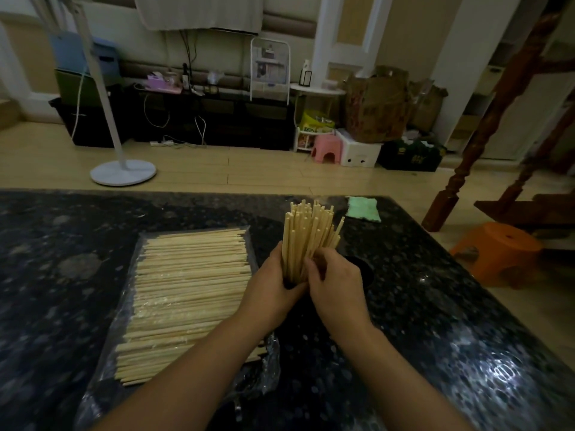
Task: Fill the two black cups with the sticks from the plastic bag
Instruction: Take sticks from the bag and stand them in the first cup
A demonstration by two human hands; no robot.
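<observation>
A bundle of pale wooden sticks (306, 234) stands upright in a black cup (291, 283) that my hands mostly hide. My left hand (273, 284) wraps the cup and the bundle's lower part from the left. My right hand (333, 281) presses its fingers against the sticks from the right. A second black cup (364, 272) shows its dark round mouth just behind my right hand. A large heap of sticks (189, 293) lies flat on the clear plastic bag (264, 368) to the left.
The dark speckled table (451, 321) carries a green cloth (363, 208) at its far edge. Beyond it stand a white fan base (123, 172), an orange stool (497, 253) and a wooden post (445, 206).
</observation>
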